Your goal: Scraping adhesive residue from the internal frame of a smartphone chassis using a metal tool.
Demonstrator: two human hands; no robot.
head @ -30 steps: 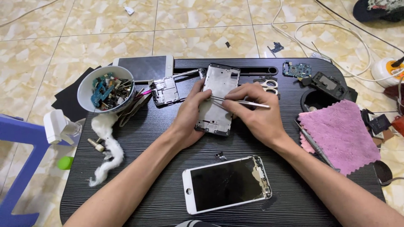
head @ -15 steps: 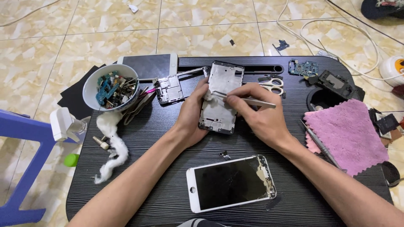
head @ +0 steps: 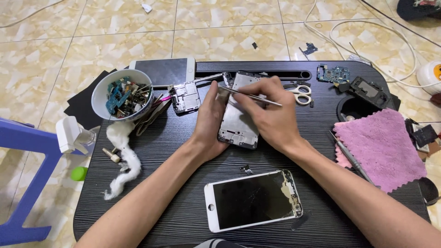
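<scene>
Two hands, left [head: 209,120] and right [head: 268,115], are on one black table [head: 183,193]. One phone frame [head: 239,121], one tweezers [head: 250,94]. Two white phone screens: one cracked [head: 252,200], one at the back edge [head: 163,71]. One bowl [head: 120,94] of parts, one scissors [head: 301,94], one pink cloth [head: 381,147], one screwdriver [head: 351,156], one cotton wad [head: 123,154], two loose circuit boards [head: 184,96] [head: 333,73].
</scene>
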